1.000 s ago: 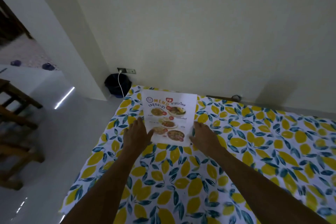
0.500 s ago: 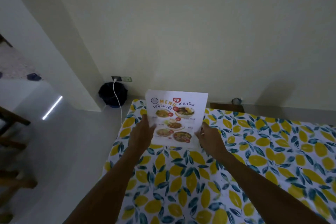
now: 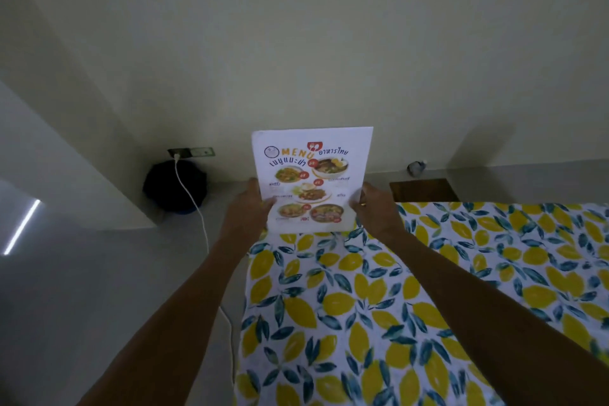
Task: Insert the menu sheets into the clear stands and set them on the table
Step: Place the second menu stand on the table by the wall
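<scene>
**Head view: menu held upright at the table's far corner**

Head view shows the menu (image 3: pixel 312 175) standing upright over the far corner of the table (image 3: pixel 379 306), likely so it can be placed facing the room. No stand is discernible. Left hand (image 3: pixel 245 211) and right hand (image 3: pixel 375 211) pinch its lower side edges, arms extended forward.

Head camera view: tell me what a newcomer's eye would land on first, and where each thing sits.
First comes the bright menu sheet, held upright at centre against the plain wall, its lower edges pinched by the left hand and the right hand. Next is the lemon-print tablecloth, filling the lower right. On the floor to the left, a dark round bin stands by the wall with a white cable running across it.
</scene>
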